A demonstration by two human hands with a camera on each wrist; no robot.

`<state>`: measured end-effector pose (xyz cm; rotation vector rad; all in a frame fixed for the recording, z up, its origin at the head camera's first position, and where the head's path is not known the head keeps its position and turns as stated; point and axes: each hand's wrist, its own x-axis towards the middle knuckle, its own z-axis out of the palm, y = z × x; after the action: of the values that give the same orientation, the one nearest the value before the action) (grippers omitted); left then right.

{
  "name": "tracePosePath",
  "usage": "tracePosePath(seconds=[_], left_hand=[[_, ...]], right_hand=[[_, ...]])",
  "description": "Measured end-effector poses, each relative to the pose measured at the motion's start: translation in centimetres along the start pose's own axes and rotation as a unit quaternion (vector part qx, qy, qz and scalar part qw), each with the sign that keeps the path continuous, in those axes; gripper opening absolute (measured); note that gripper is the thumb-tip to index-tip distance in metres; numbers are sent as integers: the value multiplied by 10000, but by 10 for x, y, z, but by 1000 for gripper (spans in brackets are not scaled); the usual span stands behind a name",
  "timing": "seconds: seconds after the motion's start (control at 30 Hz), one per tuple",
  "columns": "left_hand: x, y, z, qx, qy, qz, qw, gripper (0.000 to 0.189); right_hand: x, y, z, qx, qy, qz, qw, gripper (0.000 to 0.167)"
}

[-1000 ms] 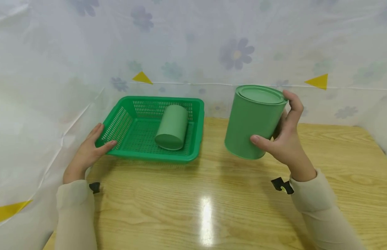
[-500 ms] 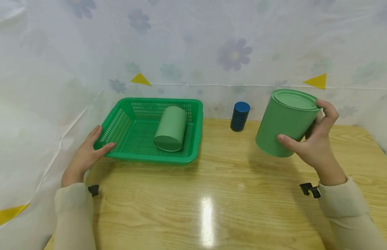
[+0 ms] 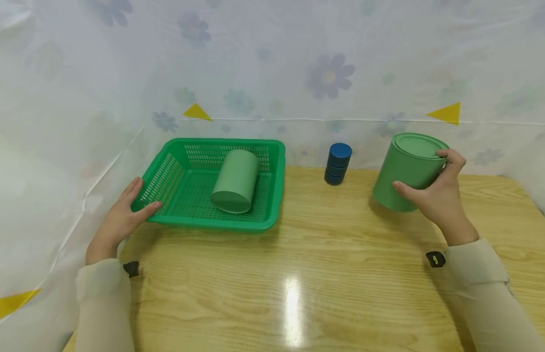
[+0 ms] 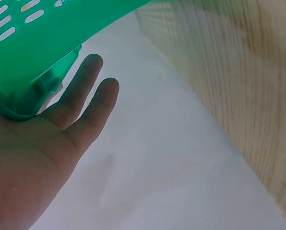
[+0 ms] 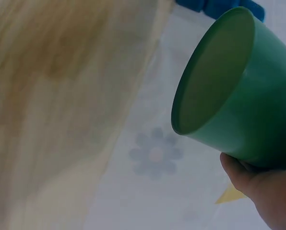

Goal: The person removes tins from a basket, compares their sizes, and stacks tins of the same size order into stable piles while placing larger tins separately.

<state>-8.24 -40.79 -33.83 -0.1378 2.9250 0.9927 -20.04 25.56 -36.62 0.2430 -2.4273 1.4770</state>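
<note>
In the head view, my right hand [image 3: 439, 195] grips a large green tin can [image 3: 404, 171] by its right side, thumb in front and a finger at the lid's edge. The can is tilted, its underside facing the camera in the right wrist view. My left hand [image 3: 118, 220] holds the near left corner of a green plastic basket [image 3: 210, 224], thumb over the rim and fingers along the outer wall. Two straight fingers [image 4: 97, 110] of it show beside the basket in the left wrist view. A smaller light green cylinder [image 3: 237, 178] lies on its side in the basket.
A dark blue ridged cylinder [image 3: 338, 164] stands upright near the table's back edge, between basket and can. Wood-grain table [image 3: 237, 283] extends in front. White flowered sheeting [image 3: 272, 68] borders the back and left, with yellow tape triangles [image 3: 448, 115] on it.
My right hand has carried the can rightward, then lowered it a little; the blue cylinder, hidden before, came into view. The cylinder in the basket has shifted slightly left. My left hand stays put.
</note>
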Motion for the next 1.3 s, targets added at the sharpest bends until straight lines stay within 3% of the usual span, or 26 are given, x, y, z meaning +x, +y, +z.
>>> tracePosePath(seconds=[0.23,0.6,0.9,1.07,1.17,1.3], left_hand=[[2,2,1,7,6,82,10000,92],[-1,0,3,-45,-30,34,10000,91],[1,0,0,-50,25,28,10000,91],[0,1,-1,-42,31,20,10000,91],[-1,2,-1,-47,35,-7,10000,91],[-1,3,-2,-32,25,4,10000,91]], right_hand=[[7,22,6,-64,85,360,9993,88],[17,24,11,-546,-84,850,9948,89],[21,22,10,-880,-352,893,9915,96],[23,15,4,-788,-634,829,9914,105],[22,8,0,-795,-627,722,9922,113],[21,-7,-5,-920,-458,483,9935,110]])
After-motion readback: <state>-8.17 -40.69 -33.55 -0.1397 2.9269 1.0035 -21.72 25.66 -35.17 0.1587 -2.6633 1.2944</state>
